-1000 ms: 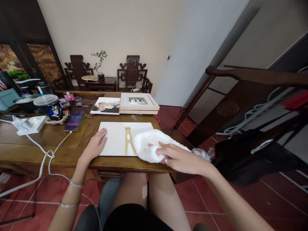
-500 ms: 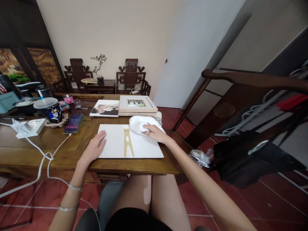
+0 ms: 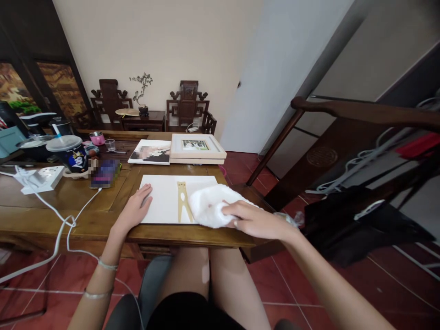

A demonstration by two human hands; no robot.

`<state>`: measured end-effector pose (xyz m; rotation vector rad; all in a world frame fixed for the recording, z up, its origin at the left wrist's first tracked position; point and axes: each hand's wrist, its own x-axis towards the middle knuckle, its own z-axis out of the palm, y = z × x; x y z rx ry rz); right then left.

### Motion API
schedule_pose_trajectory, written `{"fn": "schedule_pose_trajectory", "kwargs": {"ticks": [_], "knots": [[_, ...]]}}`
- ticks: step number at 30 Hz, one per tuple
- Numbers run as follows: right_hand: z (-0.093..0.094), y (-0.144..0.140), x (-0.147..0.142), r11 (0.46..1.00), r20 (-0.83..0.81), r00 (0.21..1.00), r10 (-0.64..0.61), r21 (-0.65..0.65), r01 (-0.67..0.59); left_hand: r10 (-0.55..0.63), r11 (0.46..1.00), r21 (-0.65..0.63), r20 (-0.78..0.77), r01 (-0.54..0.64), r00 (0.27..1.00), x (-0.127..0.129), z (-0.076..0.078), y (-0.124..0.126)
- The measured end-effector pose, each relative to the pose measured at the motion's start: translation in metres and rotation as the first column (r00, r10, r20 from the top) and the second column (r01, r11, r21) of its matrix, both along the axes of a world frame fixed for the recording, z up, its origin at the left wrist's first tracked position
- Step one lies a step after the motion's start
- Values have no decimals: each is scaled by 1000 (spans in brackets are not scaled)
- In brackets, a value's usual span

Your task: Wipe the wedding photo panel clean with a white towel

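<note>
A flat white board [image 3: 160,199] lies near the front edge of the wooden table, with a tan, two-legged shape [image 3: 182,201] on its face. Fingers stretched out, my left hand [image 3: 135,208] rests along the board's left edge. My right hand [image 3: 250,217] is closed on a fluffy white cloth [image 3: 209,204]. That cloth covers the board's near right part and touches or nearly touches the tan shape's right leg. What lies beneath the cloth is hidden.
Behind the board are a picture frame [image 3: 197,146] and a photo panel [image 3: 151,152]. To the left stand a lidded cup [image 3: 74,156], a phone [image 3: 105,174] and a power strip [image 3: 43,178] with trailing white cables. A wooden chair [image 3: 319,156] is at the right.
My right hand has drawn the white cloth toward me, from the board's far right corner to its near right part. My left hand stays in place.
</note>
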<state>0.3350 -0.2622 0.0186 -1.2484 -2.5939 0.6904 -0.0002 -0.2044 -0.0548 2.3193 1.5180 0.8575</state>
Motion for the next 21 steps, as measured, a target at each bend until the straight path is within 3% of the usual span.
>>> {"fn": "schedule_pose_trajectory", "kwargs": {"ticks": [5,16,21], "knots": [[3,2,5,993,-59,996,61,-93,-67,5,1000,-8,-7,-5,1000,0,0,0],[-27,117,-17,987,-252,959,-133,50,150,1,1000,-10,-2,-1,1000,0,2,0],[-33,109,-20,978,-242,959,-146,110,177,5,1000,-11,-7,-5,1000,-1,2,0]]}}
